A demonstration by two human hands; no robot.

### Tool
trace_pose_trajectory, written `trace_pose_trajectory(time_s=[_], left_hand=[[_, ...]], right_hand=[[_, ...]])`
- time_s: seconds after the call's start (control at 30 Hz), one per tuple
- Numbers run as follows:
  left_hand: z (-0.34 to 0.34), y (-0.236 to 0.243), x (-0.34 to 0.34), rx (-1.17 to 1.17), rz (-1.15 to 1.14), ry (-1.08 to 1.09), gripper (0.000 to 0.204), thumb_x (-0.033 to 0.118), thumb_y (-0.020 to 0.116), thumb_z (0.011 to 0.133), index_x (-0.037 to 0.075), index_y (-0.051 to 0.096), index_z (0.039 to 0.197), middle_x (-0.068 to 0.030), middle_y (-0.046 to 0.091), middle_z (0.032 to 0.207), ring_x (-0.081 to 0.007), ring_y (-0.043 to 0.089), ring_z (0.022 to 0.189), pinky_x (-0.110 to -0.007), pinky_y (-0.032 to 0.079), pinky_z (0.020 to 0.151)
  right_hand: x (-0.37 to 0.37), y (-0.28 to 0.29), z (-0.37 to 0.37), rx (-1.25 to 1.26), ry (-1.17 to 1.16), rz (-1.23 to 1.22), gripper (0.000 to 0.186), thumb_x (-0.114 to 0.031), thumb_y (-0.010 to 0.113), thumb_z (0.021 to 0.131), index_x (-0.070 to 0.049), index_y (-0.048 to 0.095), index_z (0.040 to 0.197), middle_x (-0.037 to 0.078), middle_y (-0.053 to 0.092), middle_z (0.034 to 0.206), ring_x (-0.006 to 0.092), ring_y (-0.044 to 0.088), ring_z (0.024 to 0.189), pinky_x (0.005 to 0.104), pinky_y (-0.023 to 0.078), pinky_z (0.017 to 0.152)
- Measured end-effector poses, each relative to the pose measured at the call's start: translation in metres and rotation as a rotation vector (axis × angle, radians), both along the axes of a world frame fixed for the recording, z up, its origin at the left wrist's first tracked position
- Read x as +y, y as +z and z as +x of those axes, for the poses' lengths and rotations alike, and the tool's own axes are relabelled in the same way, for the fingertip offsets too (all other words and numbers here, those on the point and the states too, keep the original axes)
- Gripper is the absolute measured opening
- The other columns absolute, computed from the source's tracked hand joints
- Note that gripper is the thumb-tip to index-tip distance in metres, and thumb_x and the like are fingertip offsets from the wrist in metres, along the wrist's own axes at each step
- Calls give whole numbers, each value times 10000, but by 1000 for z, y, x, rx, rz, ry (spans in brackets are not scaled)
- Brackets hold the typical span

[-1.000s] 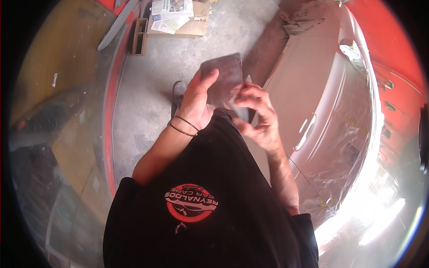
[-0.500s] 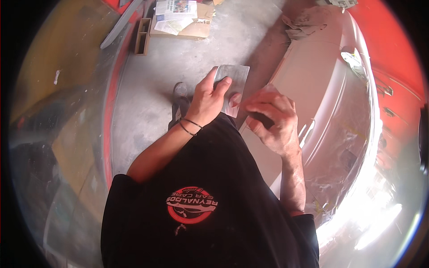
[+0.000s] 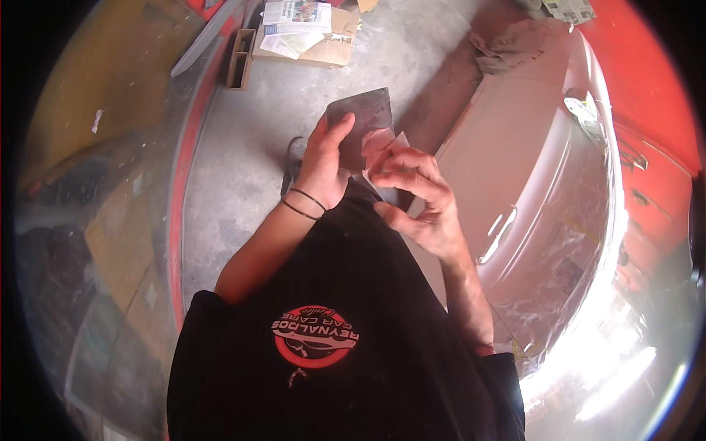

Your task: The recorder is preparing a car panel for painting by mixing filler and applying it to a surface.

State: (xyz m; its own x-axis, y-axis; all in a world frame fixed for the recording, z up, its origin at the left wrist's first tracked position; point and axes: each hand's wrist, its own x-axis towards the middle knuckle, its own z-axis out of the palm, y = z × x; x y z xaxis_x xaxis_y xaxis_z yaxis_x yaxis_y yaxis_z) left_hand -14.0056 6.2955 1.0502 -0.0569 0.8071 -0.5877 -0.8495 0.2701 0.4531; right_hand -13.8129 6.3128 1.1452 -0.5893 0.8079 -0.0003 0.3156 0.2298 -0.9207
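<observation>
Since the earlier frames your right hand (image 3: 423,198) has risen from beside the sheet to its right edge, and the sheet now shows darker and more square to the camera.

Your left hand (image 3: 323,165) holds a dark grey rectangular sheet of abrasive paper (image 3: 360,128); the grip is closed, thumb laid up the near face, fingers hidden behind. The sheet stands directly above that grip, its long axis running away from you toward the grey concrete floor (image 3: 243,162). Your right hand's grip is a narrow pinch, fingertips (image 3: 379,167) drawn together on a pale, thin, partly translucent piece (image 3: 393,147) at the sheet's lower right corner. I cannot tell whether that piece is a backing layer, a fold of the same sheet or a separate scrap. The right hand is the nearer to that corner; the left carries the weight.

To the right of both grips lies a pale pink, sanded car body panel (image 3: 529,169), glossy under glare. Beyond the sheet, a flat brown cardboard box with papers on it (image 3: 309,33) rests on the floor. The sheet's far face is hidden.
</observation>
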Motion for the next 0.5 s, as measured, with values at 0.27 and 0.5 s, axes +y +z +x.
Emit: trace_pose_trajectory(time_s=[0.27,0.5], left_hand=[[7,-3,7,176,111,-10,315,209,694,1173,76,691,1458,-50,768,1343,-162,722,1220,-353,592,1036],[39,21,57,997,347,-304,367,261,615,1214,4,666,1471,-248,805,1108,-312,812,995,-425,613,918]], right_hand=[[36,-5,66,-510,16,279,473,-33,939,794,-117,884,1255,51,736,1334,308,662,1376,501,510,1242],[118,-10,56,-370,157,356,402,-117,895,845,-150,895,1245,53,795,1331,295,686,1379,516,524,1199]])
